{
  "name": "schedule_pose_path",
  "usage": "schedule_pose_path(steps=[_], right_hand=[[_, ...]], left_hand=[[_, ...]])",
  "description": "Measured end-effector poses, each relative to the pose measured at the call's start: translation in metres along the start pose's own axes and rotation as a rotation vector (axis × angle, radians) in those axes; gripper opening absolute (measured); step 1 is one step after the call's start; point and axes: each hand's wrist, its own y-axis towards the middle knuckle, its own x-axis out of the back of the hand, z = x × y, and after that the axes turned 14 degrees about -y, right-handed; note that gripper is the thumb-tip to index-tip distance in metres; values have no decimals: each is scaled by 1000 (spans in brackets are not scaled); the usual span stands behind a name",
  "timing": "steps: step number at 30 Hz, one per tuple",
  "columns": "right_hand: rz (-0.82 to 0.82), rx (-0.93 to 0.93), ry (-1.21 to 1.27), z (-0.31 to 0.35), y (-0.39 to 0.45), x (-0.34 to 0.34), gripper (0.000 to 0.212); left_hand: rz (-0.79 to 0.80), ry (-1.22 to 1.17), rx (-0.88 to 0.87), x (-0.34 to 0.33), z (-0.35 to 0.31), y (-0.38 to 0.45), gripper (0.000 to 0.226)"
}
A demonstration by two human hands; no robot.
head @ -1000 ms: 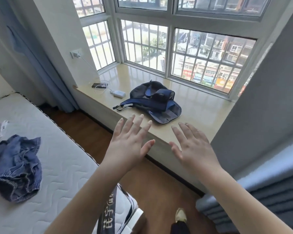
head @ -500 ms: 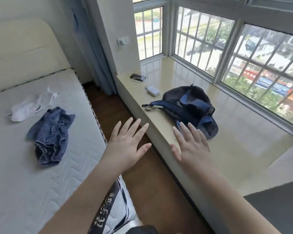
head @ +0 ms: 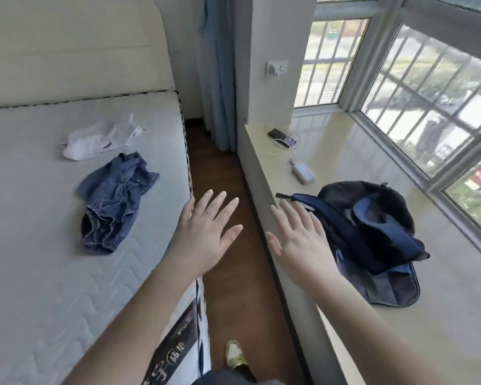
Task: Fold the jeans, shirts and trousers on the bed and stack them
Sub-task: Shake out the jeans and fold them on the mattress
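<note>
We see two bare arms reaching forward from the bottom of the view, palms down, above a strip of brown wooden floor (head: 225,190) that runs between a bed and a window ledge. The left hand (head: 206,234) has its fingers spread straight and holds nothing; it hovers at the bed's edge. The right hand (head: 300,243) is likewise flat with straight fingers and holds nothing, over the near edge of the ledge.

To the left of the left hand lies the bare white quilted mattress (head: 39,273). On it, a short way left of and beyond that hand, sits a crumpled pair of blue jeans (head: 114,201), unfolded, its gathered waistband nearest us. Just beyond the jeans, apart from them by a small gap, lies a rumpled white garment (head: 95,140); we cannot tell whether it is a shirt. A cream padded headboard (head: 72,51) stands behind the mattress.

Just right of the right hand, on the glossy beige window ledge (head: 442,315), rests a dark navy backpack (head: 378,234), lying open. Farther beyond that hand are a white power bank (head: 303,172) and a dark phone (head: 281,135) with a white cable. A light blue curtain (head: 217,73) hangs ahead of both hands. Below the hands, one shoe (head: 235,354) shows on the floor.
</note>
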Motion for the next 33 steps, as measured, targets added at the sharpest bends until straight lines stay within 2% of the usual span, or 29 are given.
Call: schedule_pose_path(steps=[15, 21, 25, 29, 33], right_hand=[[-20, 255, 88, 51, 204, -23, 59], [-8, 436, 88, 61, 295, -39, 59], [-28, 579, 113, 67, 361, -33, 59], [-43, 693, 133, 80, 420, -35, 58], [-28, 825, 146, 116, 454, -40, 59]], left_hand=[[-88, 18, 244, 12, 119, 102, 66], [-78, 73, 316, 5, 151, 150, 64], [-95, 89, 493, 12, 169, 175, 64], [-193, 96, 603, 12, 184, 192, 65], [-179, 109, 723, 2, 198, 189, 68]])
